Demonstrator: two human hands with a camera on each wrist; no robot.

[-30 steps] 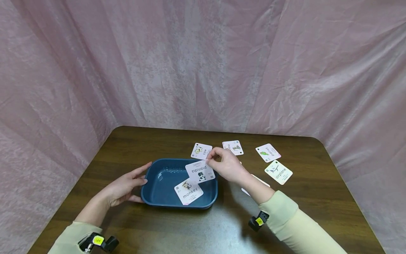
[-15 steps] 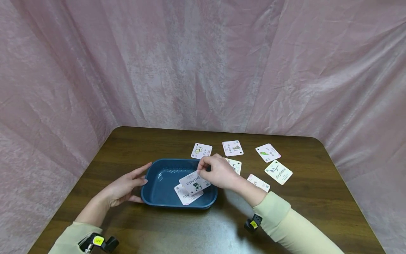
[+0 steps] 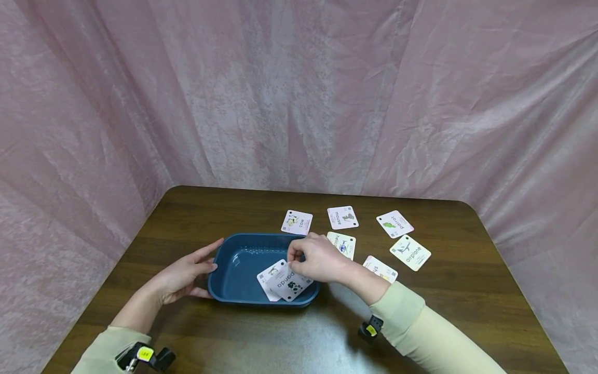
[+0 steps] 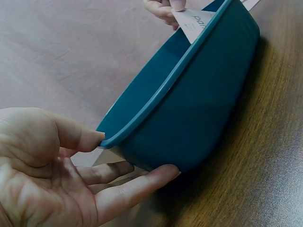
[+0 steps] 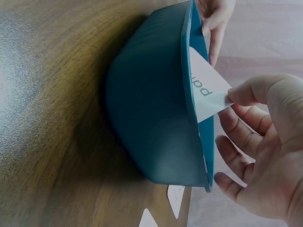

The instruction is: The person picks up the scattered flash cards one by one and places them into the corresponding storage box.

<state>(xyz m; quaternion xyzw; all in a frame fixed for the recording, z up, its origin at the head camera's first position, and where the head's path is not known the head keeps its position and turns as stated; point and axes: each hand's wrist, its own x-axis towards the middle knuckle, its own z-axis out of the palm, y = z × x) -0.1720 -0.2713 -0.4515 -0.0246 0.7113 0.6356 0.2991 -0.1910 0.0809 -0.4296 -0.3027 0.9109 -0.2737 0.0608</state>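
A white panda card (image 3: 289,283) slants down into a blue plastic basin (image 3: 238,301), its lower part over a second white card (image 3: 268,280) inside. My right hand (image 3: 320,257) pinches the panda card's upper corner between thumb and fingertip, above the basin's right side; the right wrist view shows the pinched corner of the card (image 5: 208,90) above the rim. At the basin's left end, my left hand (image 3: 182,275) touches it with spread fingers. In the left wrist view one digit of the left hand (image 4: 61,175) meets the rim and straight fingers lie against the lower wall.
Loose picture cards lie behind and right of the basin: cow (image 3: 297,222), mouse (image 3: 342,217), parrot (image 3: 395,224), airplane (image 3: 410,253), a partly covered helicopter-like card (image 3: 343,244) and another half hidden by the right arm (image 3: 380,268). The brown wooden table (image 3: 261,343) meets a pink curtain behind.
My right hand has moved left and lowered the panda card into the basin, over the monkey card. The left hand and basin have stayed in place.
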